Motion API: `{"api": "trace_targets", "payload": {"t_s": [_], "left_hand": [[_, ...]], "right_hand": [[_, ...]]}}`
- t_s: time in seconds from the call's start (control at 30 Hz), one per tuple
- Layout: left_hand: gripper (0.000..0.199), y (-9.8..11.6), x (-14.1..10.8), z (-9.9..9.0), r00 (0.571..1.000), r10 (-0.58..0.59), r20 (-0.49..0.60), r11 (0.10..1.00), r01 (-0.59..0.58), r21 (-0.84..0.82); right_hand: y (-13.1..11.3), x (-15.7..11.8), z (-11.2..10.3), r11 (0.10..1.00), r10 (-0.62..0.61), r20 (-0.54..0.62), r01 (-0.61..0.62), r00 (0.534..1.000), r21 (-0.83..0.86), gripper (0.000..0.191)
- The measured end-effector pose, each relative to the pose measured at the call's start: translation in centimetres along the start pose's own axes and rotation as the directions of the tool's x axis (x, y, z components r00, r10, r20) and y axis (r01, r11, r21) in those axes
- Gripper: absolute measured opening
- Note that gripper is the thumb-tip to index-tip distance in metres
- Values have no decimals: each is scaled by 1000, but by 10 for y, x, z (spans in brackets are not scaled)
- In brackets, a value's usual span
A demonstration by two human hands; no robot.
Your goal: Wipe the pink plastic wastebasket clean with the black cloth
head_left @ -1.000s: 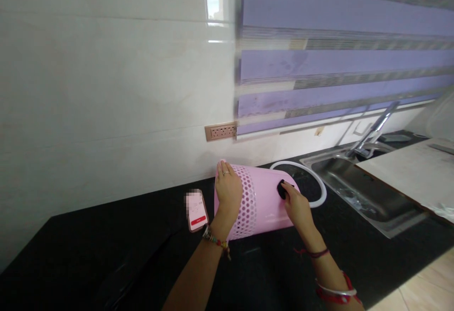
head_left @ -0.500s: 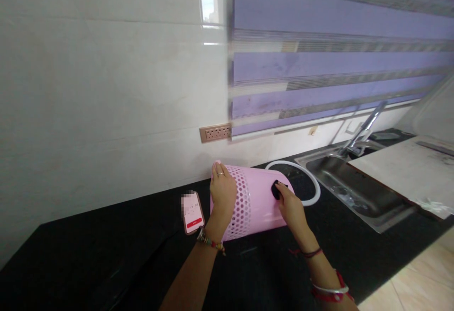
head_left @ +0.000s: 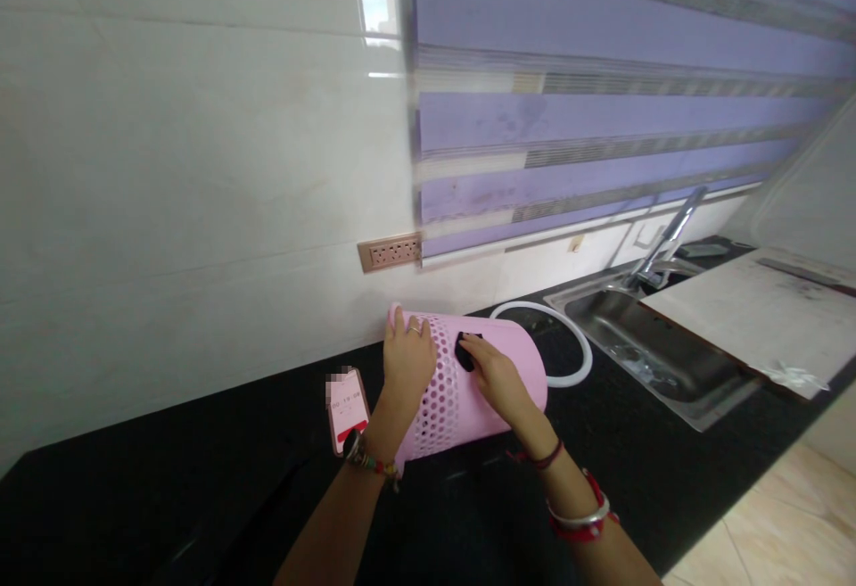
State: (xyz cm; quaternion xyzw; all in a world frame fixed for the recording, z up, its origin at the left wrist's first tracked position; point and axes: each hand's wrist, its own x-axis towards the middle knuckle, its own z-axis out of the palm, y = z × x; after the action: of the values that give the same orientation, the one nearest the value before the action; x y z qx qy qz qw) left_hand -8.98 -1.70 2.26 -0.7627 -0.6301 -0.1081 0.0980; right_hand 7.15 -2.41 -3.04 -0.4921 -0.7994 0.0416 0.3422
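Our left hand [head_left: 407,361] and right hand [head_left: 498,376] rest on a pink basket [head_left: 472,412], which lies on its side near the bench's [head_left: 153,479] back edge.

Since half a second ago, our right hand has carried a small black pad [head_left: 463,354] along the basket's smooth side up to the band of holes; we judge this to be one wiping stroke along that strip. The left hand lies spread over the holed end, its thumb hard to make out; the right's fingers are bunched on the pad. We cannot see the basket's inside or underside, nor tell the pad's material. A white ring [head_left: 587,354] is partly hidden behind the smooth end, and a phone [head_left: 349,408] beside the holed end has its top pixelated.
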Motion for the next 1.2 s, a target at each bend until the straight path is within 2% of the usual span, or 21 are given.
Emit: {"api": "trace_targets", "payload": {"t_s": [0.1,0.2,0.27,0.4,0.47,0.6,0.7,0.8,0.87,0.97,1.03,1.07,1.13,1.2], "left_hand": [[42,7,0,-4,999,7,36,998,-10,62],[40,22,3,-1,995,-9,103,995,-1,96],[44,30,6,6,992,-82,93,994,74,84],[44,30,7,20,999,-41,-5,999,41,26],[43,27,7,23,999,-16,-32,1000,16,-3],[44,24,6,25,998,35,-53,999,-37,-36],[47,28,7,26,999,26,-40,1000,-27,-6],[46,32,7,27,999,26,-25,1000,-26,-12],[44,32,7,28,998,48,-49,998,-50,-37],[41,28,8,30,992,80,-93,995,-86,-59],[40,25,9,32,990,86,-112,994,-92,-53],[40,23,10,33,989,88,-119,994,-94,-47],[40,22,11,34,987,93,-130,995,-97,-31],[40,22,12,36,986,96,-140,995,-99,-15]], "right_hand": [[-5,-2,0,998,-57,20,57,998,12,55],[8,-22,-5,996,-90,6,90,996,-13,56],[25,-35,-10,998,-36,-26,35,999,-59,54],[53,-38,-14,984,127,-116,-140,985,-114,50],[51,-35,-10,983,139,-138,-154,981,-99,51],[26,-43,3,1000,-9,-110,7,994,-19,54],[23,-59,2,998,-60,-121,61,991,0,51],[44,-65,-9,999,32,-177,-37,984,-22,47],[59,-59,-16,990,118,-213,-132,970,-50,42],[61,-42,-16,978,171,-227,-193,959,-79,41],[49,-37,-8,985,139,-200,-157,970,-76,46],[40,-38,-4,993,85,-171,-98,982,-66,49],[27,-48,3,999,-17,-124,13,992,-31,53],[25,-63,4,999,-48,-112,48,993,-7,54]]}}
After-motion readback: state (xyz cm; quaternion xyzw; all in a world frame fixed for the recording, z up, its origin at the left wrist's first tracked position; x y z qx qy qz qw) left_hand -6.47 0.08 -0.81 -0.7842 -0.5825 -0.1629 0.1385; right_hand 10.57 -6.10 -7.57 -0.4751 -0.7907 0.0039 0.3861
